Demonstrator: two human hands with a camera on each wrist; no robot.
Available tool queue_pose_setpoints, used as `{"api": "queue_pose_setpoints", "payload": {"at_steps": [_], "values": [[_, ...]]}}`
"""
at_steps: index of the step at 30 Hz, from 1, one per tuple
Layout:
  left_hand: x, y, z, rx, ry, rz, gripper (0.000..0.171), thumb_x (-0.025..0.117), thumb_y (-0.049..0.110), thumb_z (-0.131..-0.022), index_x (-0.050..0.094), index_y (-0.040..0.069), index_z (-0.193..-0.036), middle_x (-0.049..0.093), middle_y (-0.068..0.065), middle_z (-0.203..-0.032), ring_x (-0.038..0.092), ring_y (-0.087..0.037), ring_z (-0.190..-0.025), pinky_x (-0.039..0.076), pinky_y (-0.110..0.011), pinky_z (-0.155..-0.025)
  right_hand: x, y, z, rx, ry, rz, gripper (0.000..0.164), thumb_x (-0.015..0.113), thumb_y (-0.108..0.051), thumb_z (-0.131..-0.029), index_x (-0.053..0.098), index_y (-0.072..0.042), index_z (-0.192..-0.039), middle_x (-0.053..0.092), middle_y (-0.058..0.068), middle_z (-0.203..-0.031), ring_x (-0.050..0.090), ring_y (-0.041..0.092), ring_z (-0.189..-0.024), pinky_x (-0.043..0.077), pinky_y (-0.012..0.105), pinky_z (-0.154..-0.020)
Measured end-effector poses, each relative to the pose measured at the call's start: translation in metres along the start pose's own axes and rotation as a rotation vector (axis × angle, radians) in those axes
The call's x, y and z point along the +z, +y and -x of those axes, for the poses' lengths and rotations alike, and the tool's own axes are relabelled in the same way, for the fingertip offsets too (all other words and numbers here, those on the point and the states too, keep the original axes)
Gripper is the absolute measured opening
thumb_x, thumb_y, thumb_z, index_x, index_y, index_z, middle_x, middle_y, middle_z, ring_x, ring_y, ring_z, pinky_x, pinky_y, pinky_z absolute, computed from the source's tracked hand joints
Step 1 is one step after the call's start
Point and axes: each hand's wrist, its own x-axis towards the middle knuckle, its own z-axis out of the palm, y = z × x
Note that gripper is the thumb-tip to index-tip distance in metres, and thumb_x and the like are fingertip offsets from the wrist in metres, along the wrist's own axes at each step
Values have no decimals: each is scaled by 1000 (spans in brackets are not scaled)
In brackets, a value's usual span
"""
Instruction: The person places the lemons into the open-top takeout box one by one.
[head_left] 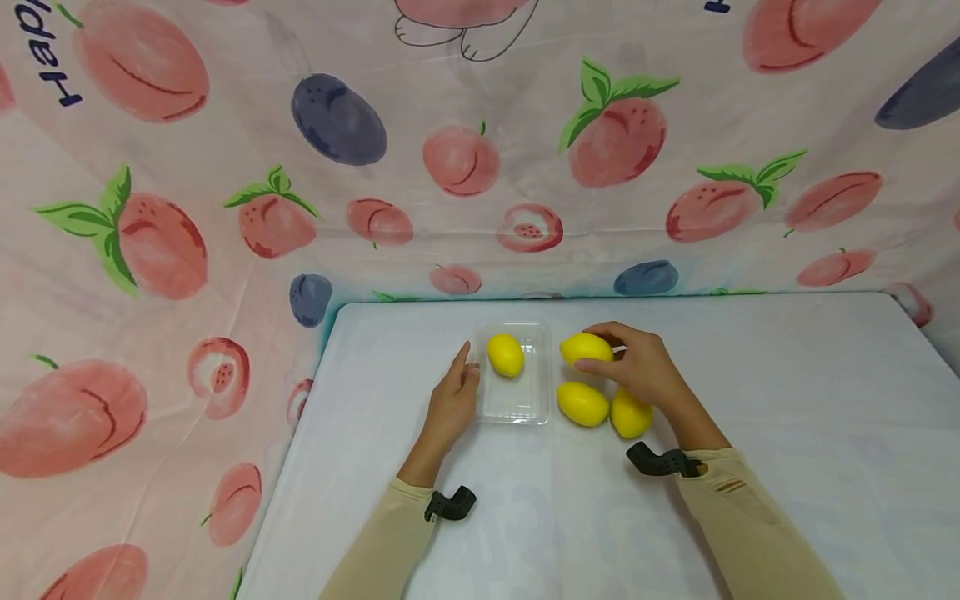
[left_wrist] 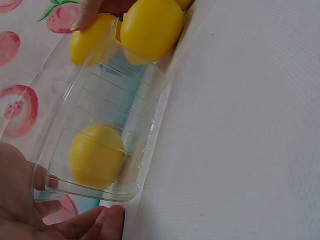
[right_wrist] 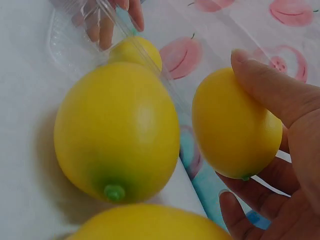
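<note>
A clear plastic container [head_left: 535, 408] stands on the table with one yellow lemon [head_left: 506, 356] inside it. My left hand [head_left: 453, 395] rests against the container's left side, its fingers along the wall. To the right of the container, my right hand [head_left: 637, 364] holds another lemon [head_left: 581, 347] between thumb and fingers; the right wrist view shows this lemon [right_wrist: 232, 122] with its green stem end down. Just below that hand lie two more lemons, the nearer-left lemon [head_left: 582, 404] on its side and the right lemon [head_left: 632, 415] partly under the hand.
A white-covered table [head_left: 795, 467] spreads around the container and lemons. Behind it and on the left hangs a pink cloth [head_left: 465, 83] printed with peaches and dark blue fruit. Black wrist mounts [head_left: 452, 504] sit at both sleeve cuffs.
</note>
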Motion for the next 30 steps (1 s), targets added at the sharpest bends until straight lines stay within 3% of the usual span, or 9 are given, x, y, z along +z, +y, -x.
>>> {"api": "queue_pose_setpoints", "payload": {"at_steps": [16,30], "values": [[0,1,1,5,-4,-8,54,42,34,-110,30,27,-162,58,-11,-146,54,-29,-133,42,-53,-113,19,-27,-1,-118,-8,-7,68,80,-65,-77,67,-24,-130,68,-2,-128,63,23,-110,55,47,-97],[2,1,0,8,4,-14,54,41,33,-109,30,26,-162,59,-10,-145,52,-31,-138,40,-53,-116,44,-45,-7,-259,-1,33,64,85,-54,-77,70,-16,-128,72,-2,-126,65,21,-110,55,47,-98]]}}
